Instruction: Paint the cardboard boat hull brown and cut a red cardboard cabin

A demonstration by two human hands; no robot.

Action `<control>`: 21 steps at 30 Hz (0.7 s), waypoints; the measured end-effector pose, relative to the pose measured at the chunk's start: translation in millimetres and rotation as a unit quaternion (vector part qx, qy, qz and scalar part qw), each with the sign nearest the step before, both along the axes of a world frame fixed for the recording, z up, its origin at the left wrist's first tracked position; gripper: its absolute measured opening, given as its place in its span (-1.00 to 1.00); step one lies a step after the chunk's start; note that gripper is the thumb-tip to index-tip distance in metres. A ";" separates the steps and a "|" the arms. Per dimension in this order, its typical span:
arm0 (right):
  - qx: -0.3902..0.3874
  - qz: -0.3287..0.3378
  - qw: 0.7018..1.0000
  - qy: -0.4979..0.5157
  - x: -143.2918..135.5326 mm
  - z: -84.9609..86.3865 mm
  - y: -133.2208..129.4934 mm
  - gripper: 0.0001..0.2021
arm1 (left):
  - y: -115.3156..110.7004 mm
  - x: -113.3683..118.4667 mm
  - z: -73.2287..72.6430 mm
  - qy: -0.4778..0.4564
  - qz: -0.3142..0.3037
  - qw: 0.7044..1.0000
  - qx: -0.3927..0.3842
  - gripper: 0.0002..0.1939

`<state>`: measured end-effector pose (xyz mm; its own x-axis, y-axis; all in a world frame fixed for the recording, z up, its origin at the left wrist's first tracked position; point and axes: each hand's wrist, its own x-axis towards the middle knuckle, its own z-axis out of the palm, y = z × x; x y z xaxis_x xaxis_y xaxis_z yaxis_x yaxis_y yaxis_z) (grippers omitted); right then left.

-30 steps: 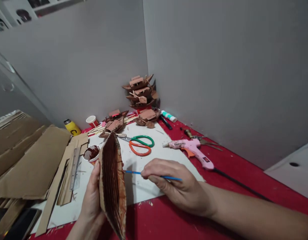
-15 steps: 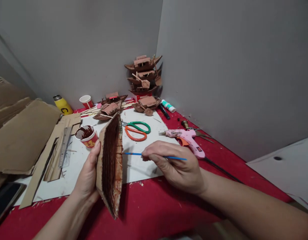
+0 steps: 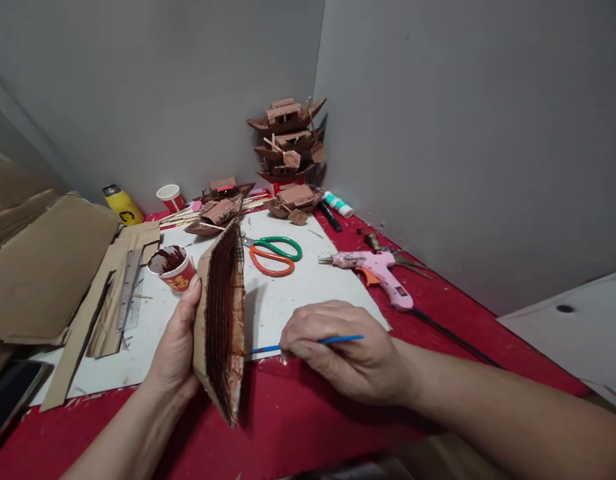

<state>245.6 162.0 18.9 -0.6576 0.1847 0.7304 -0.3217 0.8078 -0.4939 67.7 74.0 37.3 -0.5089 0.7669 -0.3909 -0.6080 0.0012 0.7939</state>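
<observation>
Upright on its side, a cardboard boat hull [image 3: 221, 320] with brown paint inside is gripped by my left hand [image 3: 175, 347], thumb on its outer wall. My right hand [image 3: 338, 353] pinches a thin blue brush [image 3: 265, 349], whose tip touches the hull's right-hand wall, below the middle. Just behind my left hand stands a red and white paper cup [image 3: 175, 270] with dark brown paint inside. Scissors [image 3: 273, 257] with green and orange handles lie on the white board [image 3: 318, 280] beyond the hull.
A pink glue gun [image 3: 383, 267] lies at the right, its cord running forward. Several finished brown boats [image 3: 288, 143] are stacked at the back. Cardboard sheets [image 3: 53, 267], a ruler [image 3: 129, 287] and a phone [image 3: 18, 393] are at the left; a yellow bottle [image 3: 122, 205] stands behind.
My right hand and the brush have moved down along the hull's wall, toward me. The hull stays in my left hand, and the view has shifted slightly.
</observation>
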 end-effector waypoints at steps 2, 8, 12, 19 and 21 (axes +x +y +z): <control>0.012 -0.019 1.000 0.016 0.1 0.7 3.2 -0.82 | 1.0 -0.2 -0.8 0.015 0.001 1.000 0.011 -0.63; -0.003 -0.114 0.989 0.098 0.6 3.1 15.0 -0.86 | -0.8 -0.5 -0.6 -0.009 -0.006 1.000 -0.002 -0.62; -0.011 -0.149 0.977 0.150 -1.2 1.1 20.3 -0.86 | -3.2 -1.6 -0.2 -0.021 -0.024 0.999 -0.008 -0.59; 0.011 -0.135 0.981 0.137 -2.2 1.2 17.5 -0.85 | -4.1 -1.6 -2.5 -0.024 -0.012 1.000 0.014 -0.69; 0.018 -0.138 0.981 0.137 -1.2 1.8 16.7 -0.86 | -3.9 -1.7 -2.5 -0.024 -0.019 0.999 0.009 -0.66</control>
